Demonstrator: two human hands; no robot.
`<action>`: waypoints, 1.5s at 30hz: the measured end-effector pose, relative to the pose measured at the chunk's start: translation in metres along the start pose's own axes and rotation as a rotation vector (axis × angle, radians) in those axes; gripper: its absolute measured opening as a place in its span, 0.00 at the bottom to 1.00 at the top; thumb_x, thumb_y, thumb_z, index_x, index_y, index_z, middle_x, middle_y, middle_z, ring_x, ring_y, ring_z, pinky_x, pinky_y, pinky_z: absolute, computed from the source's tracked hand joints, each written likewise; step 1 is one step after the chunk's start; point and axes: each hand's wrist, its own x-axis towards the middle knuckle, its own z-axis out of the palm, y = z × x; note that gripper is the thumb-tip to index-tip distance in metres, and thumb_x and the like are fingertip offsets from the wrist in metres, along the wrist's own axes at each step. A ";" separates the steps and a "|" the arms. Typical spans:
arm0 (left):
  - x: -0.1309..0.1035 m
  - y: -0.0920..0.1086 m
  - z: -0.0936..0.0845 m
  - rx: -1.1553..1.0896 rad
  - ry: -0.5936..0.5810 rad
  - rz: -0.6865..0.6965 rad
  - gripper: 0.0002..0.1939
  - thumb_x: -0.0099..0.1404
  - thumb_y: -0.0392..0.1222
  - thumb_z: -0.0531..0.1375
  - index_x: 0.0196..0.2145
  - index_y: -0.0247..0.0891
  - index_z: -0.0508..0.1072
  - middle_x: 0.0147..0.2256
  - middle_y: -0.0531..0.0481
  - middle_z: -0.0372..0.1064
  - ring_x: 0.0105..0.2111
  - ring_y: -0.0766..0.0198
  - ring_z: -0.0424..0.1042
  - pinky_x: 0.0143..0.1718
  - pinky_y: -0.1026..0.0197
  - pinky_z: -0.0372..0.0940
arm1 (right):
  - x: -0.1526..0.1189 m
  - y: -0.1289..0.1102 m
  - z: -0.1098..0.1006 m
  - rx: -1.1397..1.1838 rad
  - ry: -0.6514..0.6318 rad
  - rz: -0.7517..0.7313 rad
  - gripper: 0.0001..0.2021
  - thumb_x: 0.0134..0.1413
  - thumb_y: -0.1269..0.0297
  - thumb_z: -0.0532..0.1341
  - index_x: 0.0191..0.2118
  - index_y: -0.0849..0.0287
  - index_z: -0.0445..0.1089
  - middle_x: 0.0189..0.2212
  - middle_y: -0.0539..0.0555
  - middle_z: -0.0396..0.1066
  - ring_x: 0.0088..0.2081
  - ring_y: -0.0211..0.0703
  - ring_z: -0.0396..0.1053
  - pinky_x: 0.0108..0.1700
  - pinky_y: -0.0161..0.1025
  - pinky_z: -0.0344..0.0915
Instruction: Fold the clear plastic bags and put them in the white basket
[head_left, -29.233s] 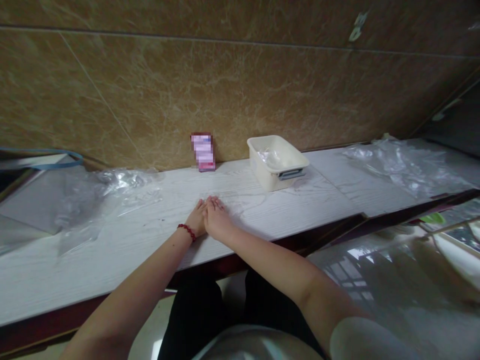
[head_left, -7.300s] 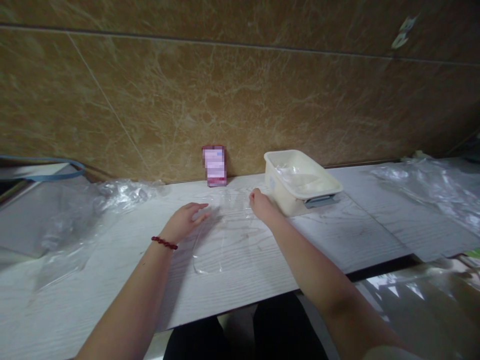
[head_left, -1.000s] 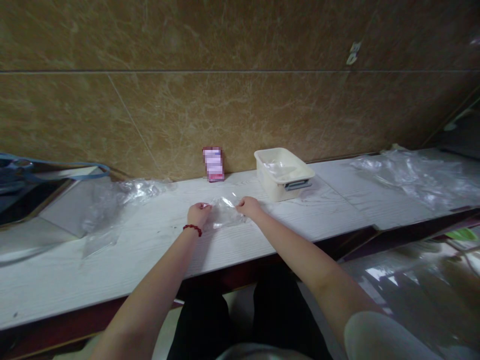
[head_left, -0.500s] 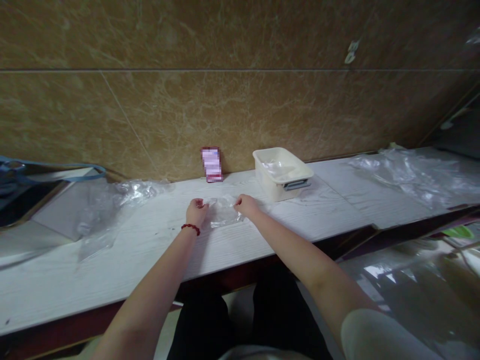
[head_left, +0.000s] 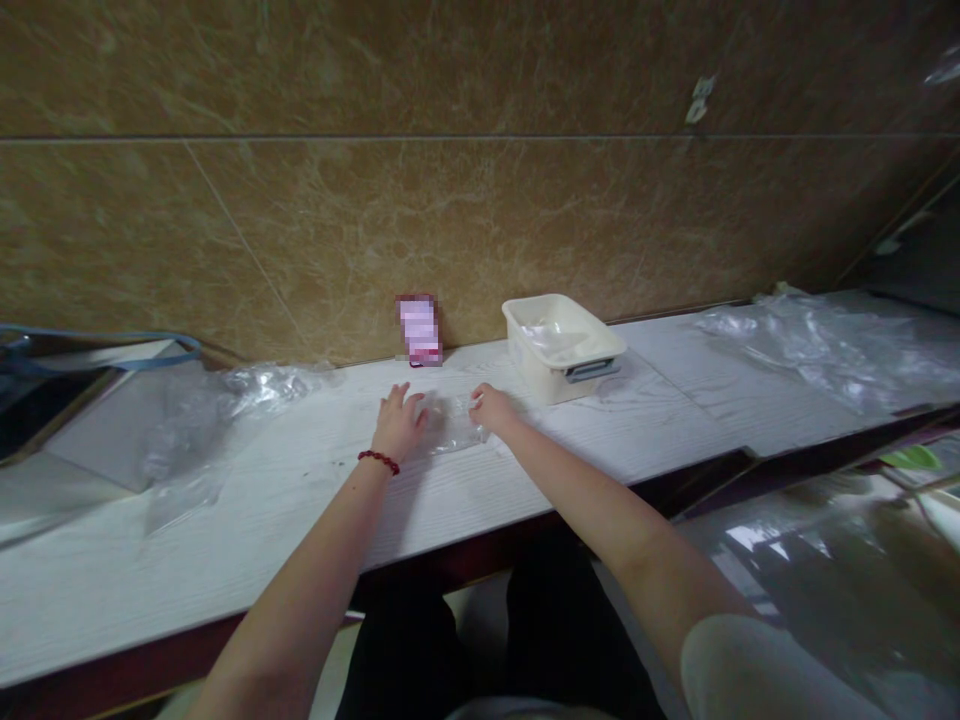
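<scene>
A clear plastic bag [head_left: 452, 425] lies on the white wood-grain table between my two hands. My left hand [head_left: 400, 423], above a red bead bracelet, has its fingers spread at the bag's left edge. Pinched at the right edge of the bag is my right hand [head_left: 489, 408], its fingers bent together on the film. Just behind the right hand stands a cream plastic bin [head_left: 541, 373] with a grey handle, and some clear film shows inside it.
A phone [head_left: 420, 328] with a blurred screen leans against the brown tiled wall. Crumpled clear plastic [head_left: 277, 388] lies at left by a white box [head_left: 105, 430]. More clear plastic sheets [head_left: 832, 345] cover the table's right end. The table's front edge runs close to my body.
My left hand has let go of the bag's left side and spread its fingers. The right hand stays at the right edge. The view has shifted slightly.
</scene>
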 end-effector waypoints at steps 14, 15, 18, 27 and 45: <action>-0.014 0.028 0.015 0.152 -0.302 0.185 0.26 0.63 0.50 0.39 0.55 0.35 0.52 0.57 0.44 0.46 0.57 0.52 0.42 0.53 0.42 0.41 | 0.000 0.002 0.004 0.036 0.166 -0.114 0.18 0.38 0.72 0.59 0.41 0.59 0.59 0.31 0.51 0.63 0.34 0.35 0.62 0.38 0.32 0.58; -0.015 0.028 0.016 0.151 -0.293 0.185 0.27 0.63 0.50 0.39 0.55 0.35 0.52 0.57 0.44 0.46 0.57 0.52 0.43 0.53 0.42 0.42 | 0.000 0.002 0.004 0.050 0.146 -0.117 0.18 0.39 0.73 0.58 0.41 0.59 0.59 0.30 0.50 0.63 0.33 0.35 0.62 0.38 0.32 0.58; -0.018 0.029 0.018 0.144 -0.268 0.188 0.26 0.62 0.50 0.40 0.55 0.36 0.53 0.57 0.43 0.47 0.57 0.52 0.43 0.53 0.42 0.42 | 0.002 -0.001 0.003 0.078 0.102 -0.129 0.19 0.39 0.75 0.57 0.42 0.59 0.59 0.28 0.48 0.62 0.32 0.34 0.61 0.36 0.30 0.58; -0.016 0.034 0.016 0.151 -0.271 0.224 0.26 0.62 0.48 0.42 0.56 0.38 0.51 0.57 0.46 0.46 0.57 0.52 0.42 0.54 0.42 0.37 | 0.006 0.001 0.003 0.100 0.029 -0.125 0.18 0.38 0.74 0.57 0.40 0.58 0.61 0.27 0.47 0.63 0.30 0.33 0.61 0.34 0.29 0.57; -0.017 0.035 0.016 0.167 -0.286 0.239 0.25 0.62 0.48 0.41 0.56 0.42 0.51 0.58 0.47 0.45 0.57 0.53 0.43 0.53 0.44 0.38 | -0.039 0.020 -0.015 0.382 -0.214 0.007 0.21 0.38 0.67 0.62 0.42 0.57 0.58 0.34 0.49 0.64 0.24 0.29 0.62 0.25 0.27 0.58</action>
